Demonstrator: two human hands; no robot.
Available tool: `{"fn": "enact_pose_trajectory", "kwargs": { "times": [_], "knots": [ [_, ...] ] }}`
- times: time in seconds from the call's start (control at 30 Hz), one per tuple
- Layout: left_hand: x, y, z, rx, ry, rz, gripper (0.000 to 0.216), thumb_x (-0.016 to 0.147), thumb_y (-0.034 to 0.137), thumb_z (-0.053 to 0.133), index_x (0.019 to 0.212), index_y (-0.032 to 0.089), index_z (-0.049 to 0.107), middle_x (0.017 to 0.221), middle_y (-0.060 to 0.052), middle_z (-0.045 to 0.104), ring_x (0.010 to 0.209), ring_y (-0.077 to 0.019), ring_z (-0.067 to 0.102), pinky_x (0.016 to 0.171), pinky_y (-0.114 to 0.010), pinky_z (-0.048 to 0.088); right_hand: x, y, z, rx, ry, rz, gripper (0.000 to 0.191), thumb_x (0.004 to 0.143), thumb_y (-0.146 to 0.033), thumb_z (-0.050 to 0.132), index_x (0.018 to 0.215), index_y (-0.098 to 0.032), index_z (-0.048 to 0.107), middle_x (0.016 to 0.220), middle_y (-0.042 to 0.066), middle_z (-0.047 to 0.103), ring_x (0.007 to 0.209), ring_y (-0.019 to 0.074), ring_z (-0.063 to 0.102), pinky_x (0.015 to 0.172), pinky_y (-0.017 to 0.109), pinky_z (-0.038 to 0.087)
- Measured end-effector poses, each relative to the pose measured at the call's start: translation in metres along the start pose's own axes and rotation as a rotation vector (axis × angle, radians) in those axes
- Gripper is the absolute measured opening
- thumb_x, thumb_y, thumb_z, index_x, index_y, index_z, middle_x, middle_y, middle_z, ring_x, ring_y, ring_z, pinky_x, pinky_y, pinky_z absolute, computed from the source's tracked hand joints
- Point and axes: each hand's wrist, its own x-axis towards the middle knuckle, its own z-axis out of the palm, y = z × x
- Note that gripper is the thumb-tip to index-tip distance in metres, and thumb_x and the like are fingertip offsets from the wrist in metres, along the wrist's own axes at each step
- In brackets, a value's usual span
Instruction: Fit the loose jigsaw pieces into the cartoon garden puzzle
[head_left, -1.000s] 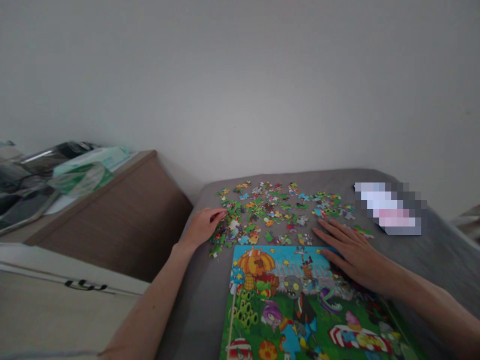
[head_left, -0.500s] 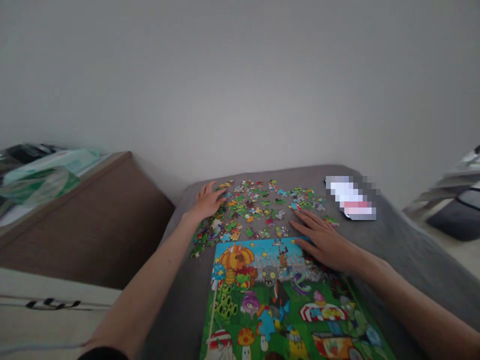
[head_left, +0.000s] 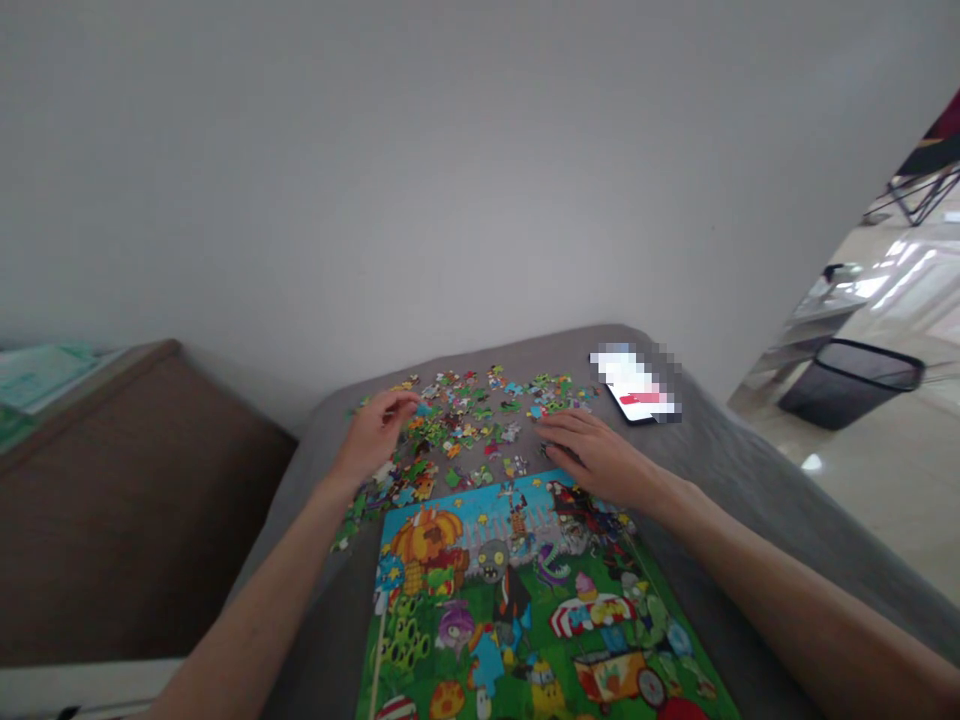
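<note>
My left hand (head_left: 375, 435) is over the left side of the loose pile, its thumb and fingers pinched together at a small blue puzzle piece (head_left: 423, 409). My right hand (head_left: 596, 455) lies palm down with fingers stretched out, by the right end of the pile and the top right edge of the puzzle board (head_left: 435, 615). The board is printed with cartoon plants and a zombie on green grass under a blue sky. Many loose jigsaw pieces (head_left: 455, 428) are scattered beyond its top edge; some are hidden under my hands.
A phone with a lit, blurred screen (head_left: 630, 385) lies right of the pieces on the grey cloth surface (head_left: 720, 470). A brown cabinet (head_left: 150, 500) stands at the left, the wall behind. A dark waste bin (head_left: 847, 385) is on the floor at the right.
My left hand has gone from spread fingers to a pinch at a blue piece. The right hand stays near the board's top right. The view has turned to the right.
</note>
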Motion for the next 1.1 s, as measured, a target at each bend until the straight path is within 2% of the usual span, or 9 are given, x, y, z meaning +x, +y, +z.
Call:
{"fn": "enact_pose_trajectory", "kwargs": {
  "times": [0.1,0.2,0.27,0.4,0.5,0.7,0.87,1.0,1.1],
  "knots": [
    [-0.025,0.047,0.012,-0.232,-0.179,0.094,0.025,0.093,0.040,0.055,0.101,0.026,0.073,0.102,-0.005,0.067,0.087,-0.0188,0.063,0.077,-0.033,0.053,0.000,-0.009,0.001,0.111,0.050,-0.003,0.035,0.100,-0.028,0.045,0.129,-0.022,0.062,0.130,0.009,0.065,0.126,0.0252,0.054,0.111,0.050,0.041],
    [-0.042,0.084,0.028,-0.501,-0.351,0.039,0.031,0.083,0.039,0.071,0.112,0.026,0.071,0.092,-0.003,0.067,0.080,-0.0169,0.064,0.074,-0.031,0.055,0.000,-0.024,0.003,0.269,0.057,0.002,0.035,0.100,-0.034,0.048,0.131,-0.024,0.060,0.128,0.009,0.066,0.123,0.0241,0.057,0.107,0.048,0.044],
    [-0.047,0.095,0.038,-0.629,-0.350,-0.002,0.040,0.076,0.040,0.079,0.112,0.025,0.071,0.091,-0.002,0.067,0.073,-0.0145,0.064,0.070,-0.029,0.055,0.001,-0.035,0.004,0.388,0.026,0.018,0.035,0.098,-0.036,0.052,0.130,-0.025,0.061,0.122,0.008,0.069,0.115,0.0235,0.061,0.101,0.046,0.048],
    [-0.050,0.095,0.054,-0.723,-0.295,-0.040,0.047,0.068,0.047,0.085,0.107,0.025,0.071,0.102,-0.002,0.064,0.065,-0.0109,0.064,0.061,-0.026,0.054,0.002,-0.050,0.010,0.647,-0.044,0.139,0.033,0.095,-0.031,0.057,0.126,-0.024,0.064,0.101,0.005,0.075,0.091,0.0199,0.068,0.083,0.038,0.055],
    [-0.051,0.091,0.061,-0.764,-0.282,-0.090,0.050,0.065,0.049,0.086,0.106,0.024,0.070,0.098,-0.002,0.062,0.063,-0.0104,0.063,0.058,-0.024,0.052,0.002,-0.054,0.016,0.750,-0.060,0.191,0.035,0.091,-0.029,0.061,0.125,-0.021,0.064,0.095,0.004,0.075,0.080,0.0179,0.068,0.074,0.035,0.056],
    [-0.056,0.098,0.066,-0.846,-0.291,-0.138,0.058,0.056,0.045,0.092,0.105,0.021,0.070,0.102,-0.003,0.062,0.060,-0.0076,0.058,0.056,-0.022,0.048,0.000,-0.062,0.020,0.633,-0.066,0.176,0.044,0.083,-0.020,0.066,0.128,-0.024,0.064,0.100,0.003,0.075,0.085,0.0186,0.067,0.078,0.034,0.054],
    [-0.056,0.099,0.062,-0.908,-0.332,-0.151,0.071,0.056,0.044,0.092,0.118,0.022,0.064,0.113,-0.005,0.060,0.066,-0.0095,0.062,0.061,-0.024,0.050,0.001,-0.066,0.015,0.595,-0.048,0.130,0.034,0.086,-0.020,0.062,0.118,-0.026,0.071,0.101,0.002,0.076,0.079,0.0159,0.065,0.071,0.030,0.051],
    [-0.057,0.097,0.060,-0.911,-0.401,-0.126,0.065,0.063,0.044,0.089,0.118,0.021,0.064,0.113,-0.005,0.061,0.070,-0.0113,0.064,0.065,-0.026,0.050,0.001,-0.065,0.013,0.582,-0.045,0.125,0.023,0.090,-0.024,0.060,0.108,-0.025,0.075,0.091,0.001,0.075,0.072,0.0143,0.062,0.067,0.028,0.049],
    [-0.057,0.094,0.058,-0.846,-0.443,-0.077,0.055,0.075,0.048,0.080,0.119,0.021,0.063,0.113,-0.006,0.065,0.078,-0.0144,0.064,0.071,-0.028,0.051,0.001,-0.061,0.013,0.585,-0.041,0.173,0.022,0.089,-0.022,0.062,0.107,-0.024,0.073,0.088,0.001,0.074,0.072,0.0151,0.063,0.068,0.029,0.050]
  ]
}}
